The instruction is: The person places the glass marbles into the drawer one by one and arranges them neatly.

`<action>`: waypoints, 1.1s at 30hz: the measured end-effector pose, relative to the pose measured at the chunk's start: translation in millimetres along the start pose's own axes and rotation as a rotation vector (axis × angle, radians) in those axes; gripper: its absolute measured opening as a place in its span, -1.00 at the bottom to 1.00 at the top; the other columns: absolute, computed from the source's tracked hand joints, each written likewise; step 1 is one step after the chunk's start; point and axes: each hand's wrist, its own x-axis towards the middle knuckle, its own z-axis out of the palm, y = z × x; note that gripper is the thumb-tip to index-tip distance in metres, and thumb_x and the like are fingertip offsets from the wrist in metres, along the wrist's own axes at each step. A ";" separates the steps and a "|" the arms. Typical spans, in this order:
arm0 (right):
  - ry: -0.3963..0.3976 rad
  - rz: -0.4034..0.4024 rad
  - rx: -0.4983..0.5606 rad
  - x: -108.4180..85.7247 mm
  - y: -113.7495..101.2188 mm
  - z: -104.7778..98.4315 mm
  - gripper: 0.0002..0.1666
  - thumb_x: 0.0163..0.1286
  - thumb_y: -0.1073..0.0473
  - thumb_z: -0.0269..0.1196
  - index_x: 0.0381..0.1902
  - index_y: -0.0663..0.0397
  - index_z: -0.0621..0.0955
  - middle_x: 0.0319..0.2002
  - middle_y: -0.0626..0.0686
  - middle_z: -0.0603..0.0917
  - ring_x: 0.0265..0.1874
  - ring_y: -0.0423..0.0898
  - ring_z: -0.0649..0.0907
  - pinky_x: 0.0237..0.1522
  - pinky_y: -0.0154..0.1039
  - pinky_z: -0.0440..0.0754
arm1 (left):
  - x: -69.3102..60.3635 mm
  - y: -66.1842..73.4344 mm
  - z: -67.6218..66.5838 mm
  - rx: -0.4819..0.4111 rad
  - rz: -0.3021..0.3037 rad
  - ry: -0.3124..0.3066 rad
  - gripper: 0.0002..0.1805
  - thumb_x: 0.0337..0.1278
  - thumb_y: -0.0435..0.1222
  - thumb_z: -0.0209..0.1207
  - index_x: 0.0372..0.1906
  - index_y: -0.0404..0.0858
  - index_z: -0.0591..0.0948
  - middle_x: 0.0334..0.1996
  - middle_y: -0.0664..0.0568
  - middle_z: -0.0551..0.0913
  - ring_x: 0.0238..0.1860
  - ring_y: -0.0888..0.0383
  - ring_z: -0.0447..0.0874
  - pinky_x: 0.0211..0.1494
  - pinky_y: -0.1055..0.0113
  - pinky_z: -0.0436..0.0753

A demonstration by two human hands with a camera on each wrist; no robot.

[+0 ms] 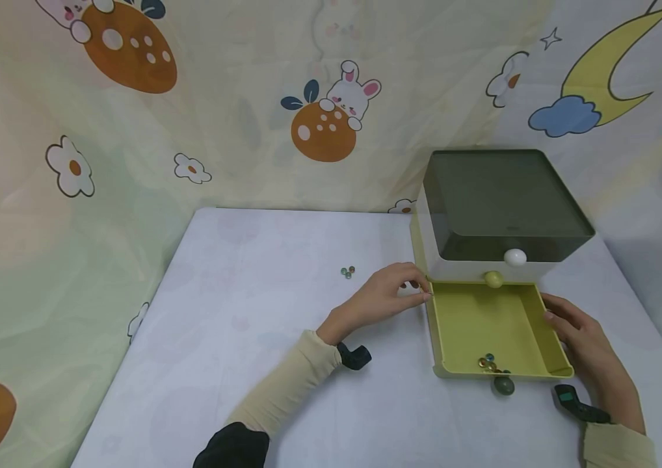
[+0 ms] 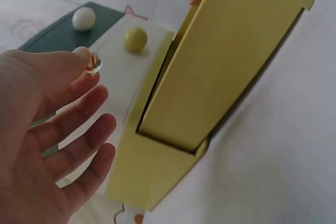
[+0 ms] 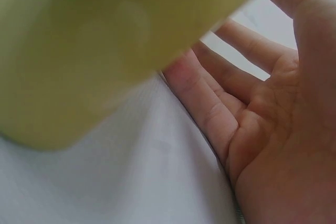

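Note:
My left hand [image 1: 392, 292] pinches a clear glass marble [image 2: 94, 64] with an orange streak between thumb and forefinger, its other fingers loosely spread. It is beside the left wall of the pulled-out yellow-green drawer [image 1: 483, 318], near the cabinet's front. My right hand [image 1: 585, 341] holds the drawer's right wall, with a digit over the rim and the other fingers along the outside; the drawer partly hides them in the right wrist view. Several glass marbles [image 1: 490, 365] lie inside the drawer by its front wall, partly behind the rim.
The small cabinet [image 1: 506, 195] has a dark green top, a white knob [image 1: 515, 257] and a yellow knob [image 1: 493, 279]. A dark green knob [image 1: 503, 386] is on the open drawer's front. Three marbles [image 1: 348, 272] lie on the white table [image 1: 261, 273] to the left.

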 end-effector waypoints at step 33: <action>0.020 -0.036 0.017 0.3 0.9 -0.4 -0.24 0.65 -0.18 0.07 0.68 -0.27 0.15 0.35 -0.29 0.36 0.00 -0.58 0.48 -0.11 -0.55 0.64 | 64.1 34.7 69.0 0.618 0.171 -0.158 -0.77 0.51 0.09 0.15 0.01 0.14 0.70 0.05 0.34 0.67 0.24 0.32 0.58 0.57 0.49 0.25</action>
